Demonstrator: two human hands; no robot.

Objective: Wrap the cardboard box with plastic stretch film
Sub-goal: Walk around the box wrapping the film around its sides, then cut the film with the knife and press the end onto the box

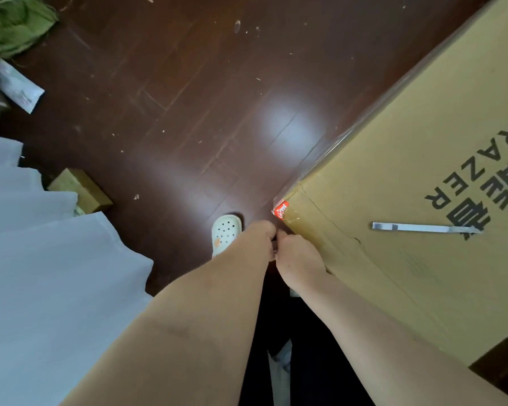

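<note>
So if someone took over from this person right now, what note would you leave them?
Hands: the left hand and right hand meet at the near corner of the cardboard box, fingers curled; what they pinch is hidden.
Things: the box stands on the floor; glossy stretch film shows on its side face. No film roll is in view. A metal strip lies on the box top.
Done: some film on the side.
Left: the top looks bare; the rest cannot be judged.

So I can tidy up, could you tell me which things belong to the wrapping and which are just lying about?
Job: cardboard box, stretch film on its side, left hand, right hand.
Lying about: green cloth, white packet, small box.
</note>
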